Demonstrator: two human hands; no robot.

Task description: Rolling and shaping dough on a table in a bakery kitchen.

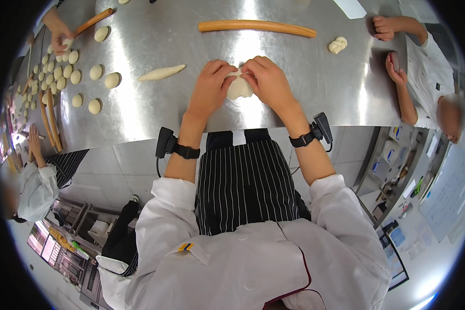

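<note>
Both of my hands meet over a flattened piece of pale dough (240, 90) on the steel table, close to its near edge. My left hand (210, 85) pinches the dough's far edge between thumb and fingers. Right beside it, my right hand (267, 82) pinches the same edge, so the fingertips almost touch. The dough's lower part hangs or lies below the fingers; whether it touches the table I cannot tell. A tapered dough roll (161, 73) lies to the left of my left hand.
A wooden rolling pin (257, 27) lies beyond my hands, with a knotted dough piece (338, 45) at right. Several dough balls (96, 72) spread over the left side, where another person's hand (58, 32) holds one. At right, a person's hands (396, 71) rest by the table (305, 67).
</note>
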